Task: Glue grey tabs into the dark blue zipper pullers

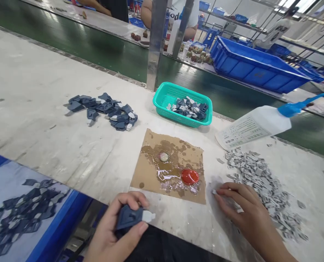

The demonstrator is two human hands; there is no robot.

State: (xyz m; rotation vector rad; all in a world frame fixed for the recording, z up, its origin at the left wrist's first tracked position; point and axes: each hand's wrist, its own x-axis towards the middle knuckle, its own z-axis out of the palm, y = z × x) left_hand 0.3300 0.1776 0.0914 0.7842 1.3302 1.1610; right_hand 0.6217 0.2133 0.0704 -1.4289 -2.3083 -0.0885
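My left hand (115, 229) grips a dark blue plastic piece (129, 217) with a small white tab at its tip, near the table's front edge. My right hand (245, 213) rests on the table with its fingertips on a small grey tab (214, 191), at the edge of a spread of several small grey tabs (260, 178). Between the hands lies a brown cardboard sheet (151, 171) wet with glue, with a red cap (190, 176) and a small round lid (164, 157) on it.
A heap of dark blue pieces (104, 109) lies at the left. A teal basket (167, 95) holds finished pieces. A white glue bottle (260, 125) with a blue nozzle lies on its side. A blue tray (11, 203) of blue pieces sits front left. Other people work beyond the green conveyor (96, 47).
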